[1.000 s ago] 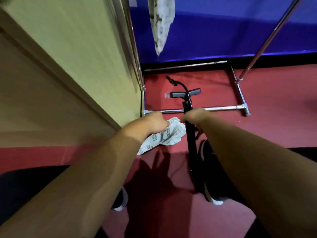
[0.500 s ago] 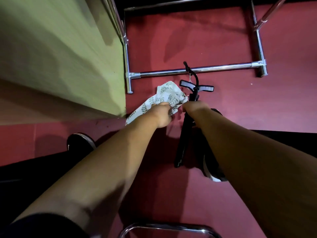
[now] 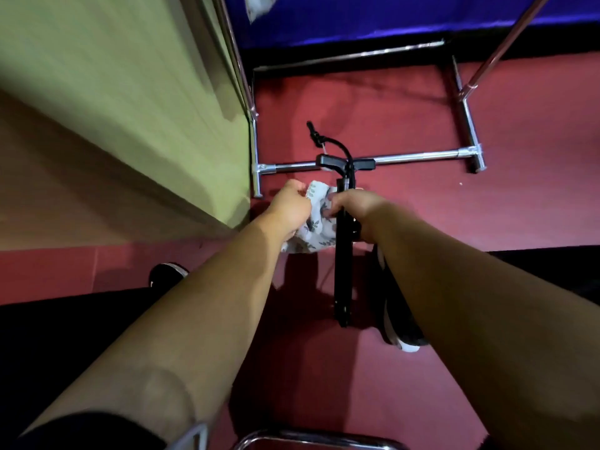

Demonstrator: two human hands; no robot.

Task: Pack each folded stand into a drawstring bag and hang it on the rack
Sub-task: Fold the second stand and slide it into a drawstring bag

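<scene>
Both forearms reach forward over a red floor (image 3: pixel 422 222). The left hand (image 3: pixel 290 207) is clenched on a bunched white bag (image 3: pixel 313 227) with a leaf print, which hangs at its 3 o'clock side and sags toward 6 o'clock. The right hand (image 3: pixel 355 207) is closed around the upper shaft of a black folded stand (image 3: pixel 343 271), and its fingertips also touch the bag's cloth. The stand is held off the floor, long axis running from 12 to 6 o'clock: a crossbar head and a curved neck stick out at 12 o'clock past the hands, and the folded legs point down to 6 o'clock. The stand is outside the bag, touching its right edge.

A chrome rack (image 3: pixel 406 157) has its base bar on the floor at 12 o'clock of the hands, with one upright rising toward 1 o'clock. A pale green tabletop (image 3: pixel 113 92) fills the 10 o'clock area. A dark shoe (image 3: pixel 399 326) lies at 5 o'clock of the stand; another shoe (image 3: pixel 167 274) shows at 8 o'clock.
</scene>
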